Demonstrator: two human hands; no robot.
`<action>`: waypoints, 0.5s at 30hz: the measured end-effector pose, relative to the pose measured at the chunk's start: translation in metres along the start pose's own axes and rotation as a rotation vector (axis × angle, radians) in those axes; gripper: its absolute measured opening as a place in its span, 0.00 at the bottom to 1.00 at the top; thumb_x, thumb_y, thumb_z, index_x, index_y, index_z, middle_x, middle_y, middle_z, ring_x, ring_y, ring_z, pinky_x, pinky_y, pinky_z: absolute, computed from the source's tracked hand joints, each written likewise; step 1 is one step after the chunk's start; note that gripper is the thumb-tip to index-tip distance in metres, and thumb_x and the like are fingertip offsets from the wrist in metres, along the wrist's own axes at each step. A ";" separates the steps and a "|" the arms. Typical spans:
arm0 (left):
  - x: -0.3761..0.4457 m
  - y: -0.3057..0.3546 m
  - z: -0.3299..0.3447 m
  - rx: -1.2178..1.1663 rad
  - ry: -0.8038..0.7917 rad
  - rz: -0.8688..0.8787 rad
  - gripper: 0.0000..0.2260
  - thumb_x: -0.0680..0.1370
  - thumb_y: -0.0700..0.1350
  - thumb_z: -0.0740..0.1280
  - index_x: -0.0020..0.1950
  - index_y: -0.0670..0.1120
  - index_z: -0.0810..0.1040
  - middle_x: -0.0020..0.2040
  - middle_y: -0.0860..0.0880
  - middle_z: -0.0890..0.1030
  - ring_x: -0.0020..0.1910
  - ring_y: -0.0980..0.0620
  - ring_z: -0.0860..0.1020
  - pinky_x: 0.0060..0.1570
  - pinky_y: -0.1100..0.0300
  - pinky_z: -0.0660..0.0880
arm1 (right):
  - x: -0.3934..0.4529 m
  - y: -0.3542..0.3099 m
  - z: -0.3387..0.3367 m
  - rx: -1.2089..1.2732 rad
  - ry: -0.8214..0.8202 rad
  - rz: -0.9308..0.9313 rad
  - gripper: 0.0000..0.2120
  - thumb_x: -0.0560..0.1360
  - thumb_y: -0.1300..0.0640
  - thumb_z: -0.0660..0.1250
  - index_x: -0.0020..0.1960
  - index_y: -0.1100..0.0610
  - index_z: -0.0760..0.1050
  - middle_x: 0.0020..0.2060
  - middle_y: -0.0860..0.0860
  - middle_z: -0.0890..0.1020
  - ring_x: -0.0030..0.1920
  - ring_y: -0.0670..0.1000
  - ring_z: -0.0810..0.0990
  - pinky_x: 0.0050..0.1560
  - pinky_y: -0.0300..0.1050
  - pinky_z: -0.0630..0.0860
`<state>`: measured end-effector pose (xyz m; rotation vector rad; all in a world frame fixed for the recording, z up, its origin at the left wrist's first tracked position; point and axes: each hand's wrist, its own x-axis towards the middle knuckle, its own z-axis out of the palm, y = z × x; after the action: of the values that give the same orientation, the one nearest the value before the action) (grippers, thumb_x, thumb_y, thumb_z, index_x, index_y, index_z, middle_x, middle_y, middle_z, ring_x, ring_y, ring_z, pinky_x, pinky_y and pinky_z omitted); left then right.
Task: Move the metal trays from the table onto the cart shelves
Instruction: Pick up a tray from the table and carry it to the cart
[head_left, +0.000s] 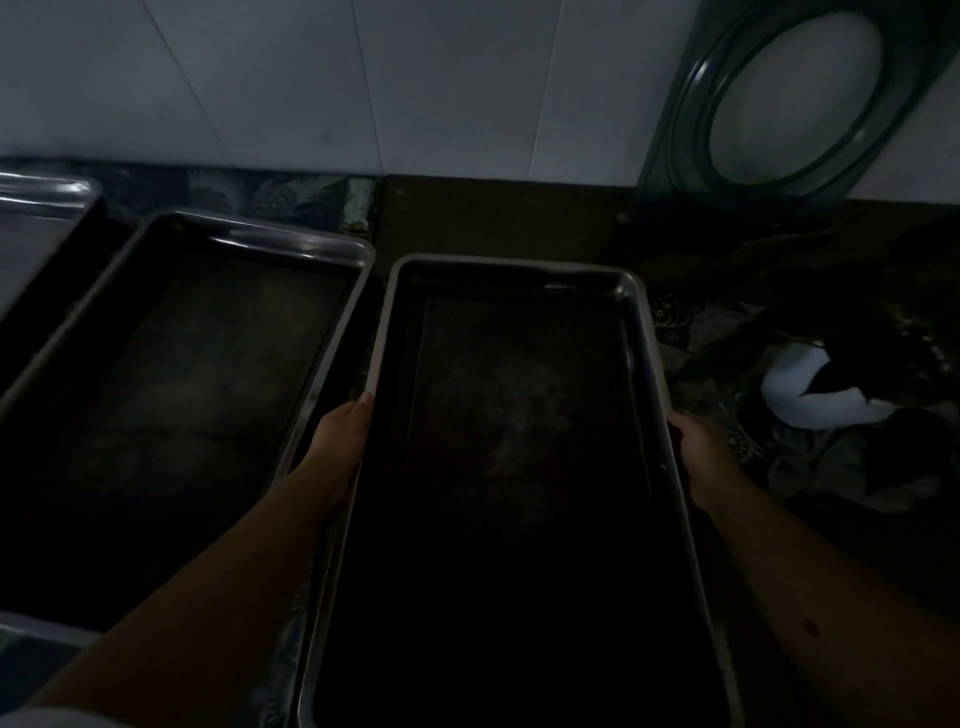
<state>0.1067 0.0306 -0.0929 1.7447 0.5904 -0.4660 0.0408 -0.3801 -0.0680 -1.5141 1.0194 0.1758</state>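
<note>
The scene is very dark. A long rectangular metal tray (387, 312) lies lengthwise in front of me, its inside dark and bare. My left hand (343, 447) grips its left rim and my right hand (698, 457) grips its right rim, both about halfway along. A second metal tray (291, 247) sits on the table just to the left, angled. The corner of a third tray (47, 195) shows at the far left edge. No cart is in view.
A patterned cloth (291, 195) covers the table under the trays. A white panelled wall (363, 78) rises behind. A dark frame with a round opening (691, 130) leans at the back right. Dark and white bundled things (810, 395) lie at the right.
</note>
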 end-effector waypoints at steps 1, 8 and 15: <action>-0.009 0.002 -0.002 -0.002 0.010 0.009 0.20 0.81 0.59 0.60 0.49 0.46 0.84 0.46 0.42 0.86 0.45 0.41 0.85 0.52 0.43 0.81 | -0.006 -0.004 -0.005 -0.007 -0.018 -0.024 0.13 0.75 0.53 0.66 0.50 0.62 0.80 0.43 0.60 0.80 0.38 0.60 0.78 0.36 0.50 0.75; -0.094 -0.002 -0.011 -0.006 0.055 0.044 0.20 0.84 0.56 0.57 0.57 0.43 0.82 0.46 0.42 0.83 0.42 0.45 0.82 0.40 0.59 0.77 | -0.050 -0.007 -0.036 -0.069 -0.119 -0.158 0.11 0.77 0.51 0.63 0.45 0.59 0.79 0.41 0.60 0.79 0.39 0.59 0.78 0.39 0.50 0.74; -0.196 -0.071 -0.017 -0.032 0.163 -0.028 0.21 0.83 0.56 0.58 0.61 0.41 0.80 0.52 0.39 0.83 0.50 0.40 0.81 0.53 0.49 0.76 | -0.090 0.031 -0.049 -0.132 -0.232 -0.227 0.16 0.79 0.51 0.61 0.59 0.60 0.78 0.57 0.58 0.79 0.57 0.60 0.78 0.58 0.54 0.75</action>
<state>-0.0921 0.0323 -0.0277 1.7562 0.7350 -0.3340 -0.0553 -0.3746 -0.0209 -1.6728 0.6571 0.2549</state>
